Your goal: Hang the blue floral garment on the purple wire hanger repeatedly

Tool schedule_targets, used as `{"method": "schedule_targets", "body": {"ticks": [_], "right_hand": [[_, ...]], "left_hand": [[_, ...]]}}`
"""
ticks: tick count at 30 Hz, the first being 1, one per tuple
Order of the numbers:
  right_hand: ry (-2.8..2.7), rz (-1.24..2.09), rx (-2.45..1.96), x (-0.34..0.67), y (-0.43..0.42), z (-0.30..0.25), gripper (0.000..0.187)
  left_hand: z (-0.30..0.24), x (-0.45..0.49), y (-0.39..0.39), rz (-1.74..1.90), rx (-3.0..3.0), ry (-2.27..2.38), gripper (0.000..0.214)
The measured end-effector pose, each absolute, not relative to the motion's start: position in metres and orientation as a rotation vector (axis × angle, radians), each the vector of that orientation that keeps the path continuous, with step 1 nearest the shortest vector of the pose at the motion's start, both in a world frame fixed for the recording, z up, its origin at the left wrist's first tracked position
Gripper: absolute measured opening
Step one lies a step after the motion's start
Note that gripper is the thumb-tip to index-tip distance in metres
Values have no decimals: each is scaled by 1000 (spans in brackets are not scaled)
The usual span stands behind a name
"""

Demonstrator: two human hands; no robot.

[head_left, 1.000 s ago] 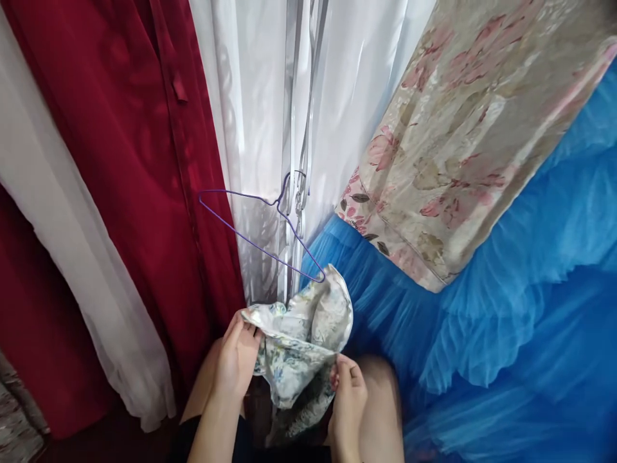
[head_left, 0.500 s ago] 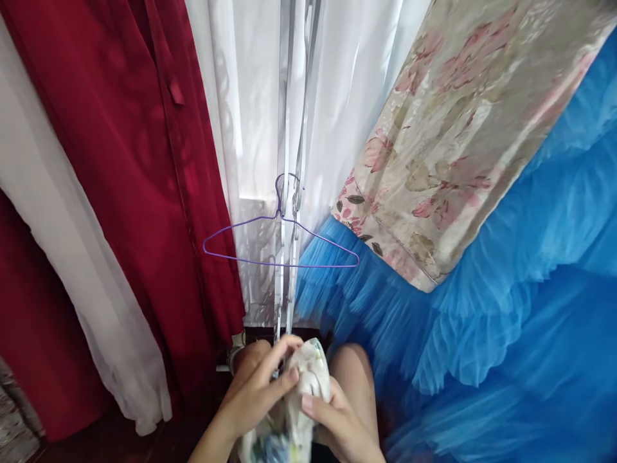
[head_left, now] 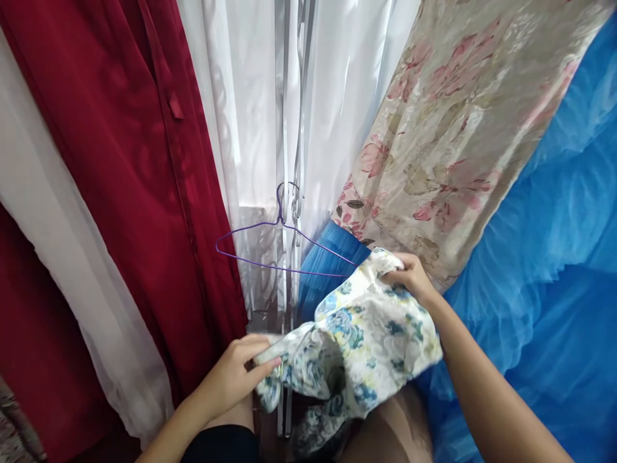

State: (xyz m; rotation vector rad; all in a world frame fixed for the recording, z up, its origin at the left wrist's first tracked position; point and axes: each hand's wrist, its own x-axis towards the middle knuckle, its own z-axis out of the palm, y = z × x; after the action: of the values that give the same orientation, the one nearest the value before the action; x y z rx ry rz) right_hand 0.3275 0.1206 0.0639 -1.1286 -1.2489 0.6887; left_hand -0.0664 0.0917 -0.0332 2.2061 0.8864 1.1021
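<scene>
Left hand [head_left: 236, 376] and right hand [head_left: 412, 276] each pinch, fingers closed, an edge of the blue-floral garment [head_left: 359, 337], spread at lower centre. Above it, an empty purple wire hanger [head_left: 284, 247] hangs before white curtains [head_left: 250, 128], between a red drape [head_left: 135, 161] and blue tulle [head_left: 544, 257].

**Printed garment held below a wire hanger**

A thin purple wire hanger [head_left: 284, 247] hangs against sheer white fabric [head_left: 250, 96]. Below it, the left hand [head_left: 236, 376] pinches one edge of a white cloth garment printed with blue flowers [head_left: 366, 334]. The right hand [head_left: 409, 276] grips the opposite edge, right of the hanger.
</scene>
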Motion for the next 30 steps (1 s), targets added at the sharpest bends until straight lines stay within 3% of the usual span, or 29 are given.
{"method": "schedule_targets", "body": {"ticks": [4, 9, 13, 17, 19, 27, 30], "right_hand": [[-1225, 681, -1110, 299, 195, 82, 27], [-1397, 1185, -1085, 249, 221, 82, 21], [-1479, 1338, -970, 239, 204, 75, 31], [-1538, 1309, -985, 246, 188, 80, 34], [-1574, 1290, -1026, 251, 186, 89, 34], [-1398, 1439, -1220, 259, 181, 116, 24], [-1227, 1607, -1287, 254, 174, 111, 15]], "left_hand": [[19, -70, 104, 1270, 2407, 819, 27], [36, -102, 118, 1263, 2411, 1096, 27], [13, -143, 132, 1048, 2467, 1218, 27], [-9, -179, 157, 552, 2611, 1177, 24], [-7, -194, 175, 469, 2593, 1226, 25], [83, -191, 242, 1198, 2359, 1232, 23], [91, -160, 260, 1305, 2000, 1238, 37]]}}
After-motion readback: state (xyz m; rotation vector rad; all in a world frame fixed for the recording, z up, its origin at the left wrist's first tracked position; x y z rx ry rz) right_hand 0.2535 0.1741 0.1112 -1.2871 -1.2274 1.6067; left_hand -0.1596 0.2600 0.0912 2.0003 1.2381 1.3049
